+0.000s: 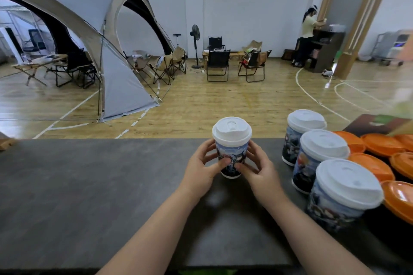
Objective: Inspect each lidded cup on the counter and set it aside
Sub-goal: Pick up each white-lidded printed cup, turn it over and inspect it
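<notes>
A printed paper cup with a white lid (pixel 231 140) stands upright at the middle of the grey counter (pixel 89 185), near its far edge. My left hand (pixel 202 166) grips its left side and my right hand (pixel 257 166) grips its right side, thumbs meeting on the front. Three more lidded cups stand in a row to the right: a far one (pixel 300 134), a middle one (pixel 317 158) and a near one (pixel 342 194), untouched.
Several orange lids (pixel 377 145) lie flat at the counter's right end, beside the cup row. Beyond the counter is a wooden floor with a grey tent (pixel 89 40), folding chairs (pixel 218 65) and a person (pixel 307 38) standing at a far desk.
</notes>
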Available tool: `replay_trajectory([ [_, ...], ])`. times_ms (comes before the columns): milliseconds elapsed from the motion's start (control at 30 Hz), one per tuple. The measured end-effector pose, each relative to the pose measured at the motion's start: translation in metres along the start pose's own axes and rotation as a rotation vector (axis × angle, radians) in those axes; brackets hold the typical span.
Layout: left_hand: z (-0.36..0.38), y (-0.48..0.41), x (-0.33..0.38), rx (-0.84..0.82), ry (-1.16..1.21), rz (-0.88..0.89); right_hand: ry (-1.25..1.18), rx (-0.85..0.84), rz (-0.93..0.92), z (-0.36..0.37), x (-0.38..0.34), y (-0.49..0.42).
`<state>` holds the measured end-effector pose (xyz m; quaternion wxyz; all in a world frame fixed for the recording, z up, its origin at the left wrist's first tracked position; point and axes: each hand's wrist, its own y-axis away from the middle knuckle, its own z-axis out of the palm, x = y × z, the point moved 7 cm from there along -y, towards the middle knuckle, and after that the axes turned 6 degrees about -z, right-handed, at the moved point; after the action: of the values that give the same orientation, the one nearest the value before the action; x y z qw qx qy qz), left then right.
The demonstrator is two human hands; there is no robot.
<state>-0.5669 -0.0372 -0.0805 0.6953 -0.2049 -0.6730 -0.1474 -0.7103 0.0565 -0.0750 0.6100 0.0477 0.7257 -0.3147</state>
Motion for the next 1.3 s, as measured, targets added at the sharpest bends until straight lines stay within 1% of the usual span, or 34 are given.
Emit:
replay_trajectory([
  [100, 0.026, -0.011, -0.004, -0.012, 0.004, 0.001, 0.032, 0.076, 0.02, -0.016, 0.012, -0.005],
  [267, 0.052, -0.027, -0.006, -0.031, -0.006, 0.014, 0.019, 0.199, 0.034, -0.026, 0.024, -0.008],
  [433, 0.068, -0.036, -0.013, -0.035, -0.039, 0.02, 0.144, 0.267, -0.007, -0.031, 0.027, -0.011],
  [567, 0.077, -0.038, -0.017, -0.035, -0.018, 0.012, 0.228, 0.328, -0.022, -0.037, 0.026, -0.01],
  [867, 0.085, -0.046, -0.026, -0.071, 0.01, -0.034, 0.145, 0.386, 0.083, -0.053, 0.035, -0.011],
  [1033, 0.086, -0.048, -0.031, -0.081, -0.008, -0.057, 0.175, 0.423, 0.104, -0.054, 0.042, -0.011],
  [1167, 0.086, -0.047, -0.033, -0.107, -0.005, -0.084, 0.155, 0.39, 0.142, -0.054, 0.04, -0.011],
  [1300, 0.088, -0.049, -0.032, -0.117, 0.005, -0.118, 0.101, 0.349, 0.134, -0.052, 0.039, -0.013],
])
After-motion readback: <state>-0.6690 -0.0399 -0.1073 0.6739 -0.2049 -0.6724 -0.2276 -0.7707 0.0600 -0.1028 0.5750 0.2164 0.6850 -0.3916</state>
